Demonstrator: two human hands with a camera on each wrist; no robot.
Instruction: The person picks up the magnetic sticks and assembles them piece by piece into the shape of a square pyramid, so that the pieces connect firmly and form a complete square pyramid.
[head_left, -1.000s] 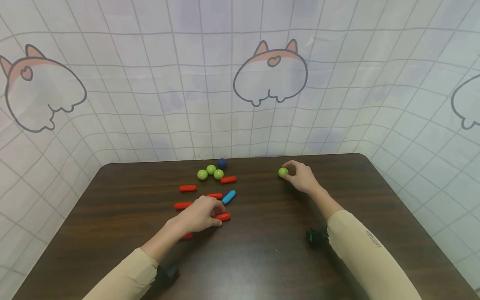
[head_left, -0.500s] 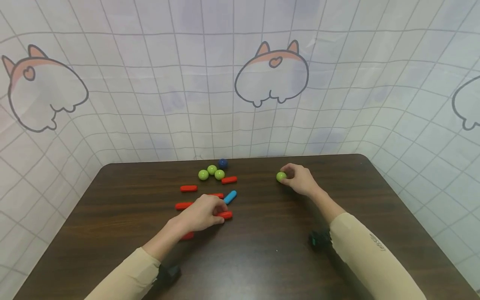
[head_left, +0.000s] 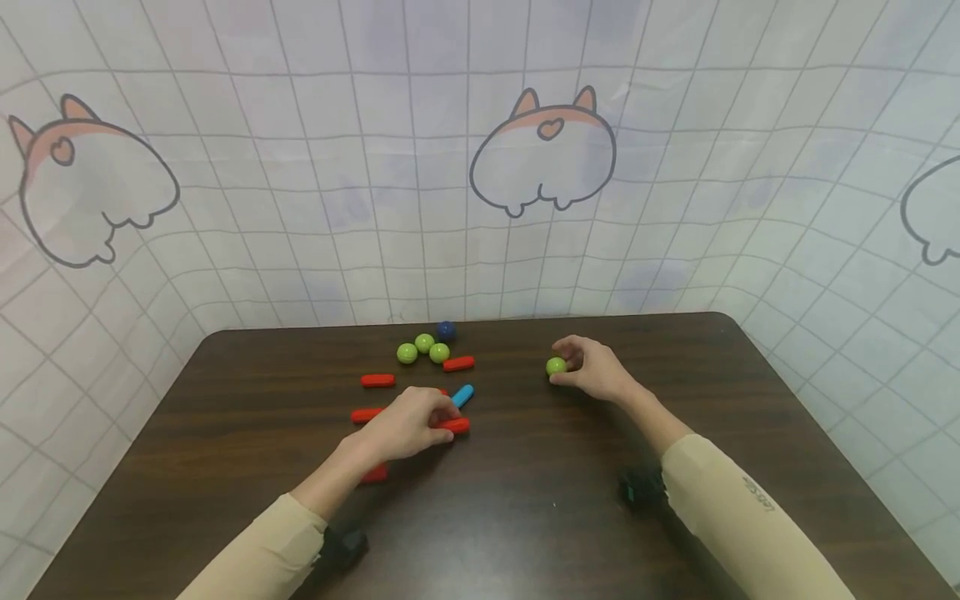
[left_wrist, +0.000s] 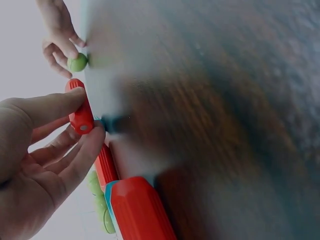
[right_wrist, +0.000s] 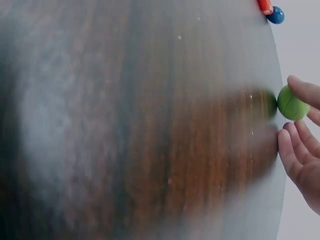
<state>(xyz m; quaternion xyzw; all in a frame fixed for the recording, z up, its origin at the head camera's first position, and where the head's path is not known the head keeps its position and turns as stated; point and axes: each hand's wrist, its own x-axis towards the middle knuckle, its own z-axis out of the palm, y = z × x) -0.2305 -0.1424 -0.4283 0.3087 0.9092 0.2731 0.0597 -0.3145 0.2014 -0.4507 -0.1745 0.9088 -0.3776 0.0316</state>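
My left hand (head_left: pixel 405 423) pinches a ridged red stick (left_wrist: pixel 79 107) between thumb and fingers, close over the dark wooden table. A blue stick (head_left: pixel 462 397) lies just beyond it, and another red stick (left_wrist: pixel 140 210) is nearer the left wrist camera. Farther right, a green ball (head_left: pixel 556 367) sits on the tabletop at the thumb of my right hand (head_left: pixel 596 371). That hand's other fingers (right_wrist: pixel 297 150) are spread away from the thumb beside the ball, and the index finger arches past its far side.
Several green balls (head_left: pixel 407 353) and a dark blue ball (head_left: pixel 446 331) cluster at the table's back edge. More red sticks (head_left: pixel 378 381) lie around my left hand. A white grid-patterned curtain (head_left: pixel 420 167) hangs behind the table (head_left: pixel 517 517).
The green ball has come left and nearer with my right hand, whose fingers have now spread from it. My left hand has moved the red stick slightly right and away.
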